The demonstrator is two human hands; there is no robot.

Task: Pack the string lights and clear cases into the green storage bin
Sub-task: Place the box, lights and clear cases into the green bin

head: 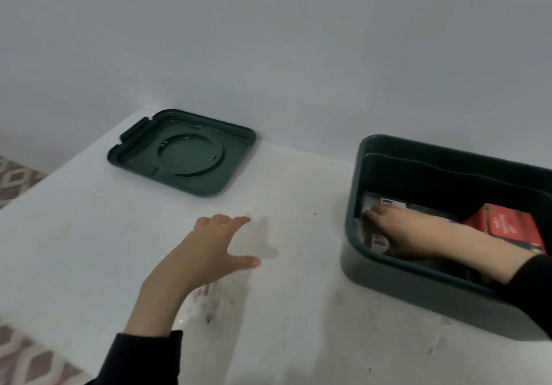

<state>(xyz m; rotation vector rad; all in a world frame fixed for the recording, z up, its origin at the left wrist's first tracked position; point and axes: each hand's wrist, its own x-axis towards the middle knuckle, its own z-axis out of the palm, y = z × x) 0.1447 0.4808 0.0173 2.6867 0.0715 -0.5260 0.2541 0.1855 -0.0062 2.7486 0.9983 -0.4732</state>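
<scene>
Two hands here. Green lid (182, 151) sits far left, presumably parked out of the way for packing. Left hand (206, 250) hovers over the table (298, 310), fingers spread, holding nothing. Right hand (409, 232) reaches into the green storage bin (403, 283), resting on white-labelled packs (379, 239) beside the red string lights box (504, 223); can't tell if it's gripping.

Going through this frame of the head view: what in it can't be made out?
Head view: the bin is cut off at its right end by the frame edge.
Head view: whether the right hand grips anything is unclear; its fingertips are buried among the packs.
Head view: the clear item below the left hand is blurred and partly covered by the wrist.
</scene>
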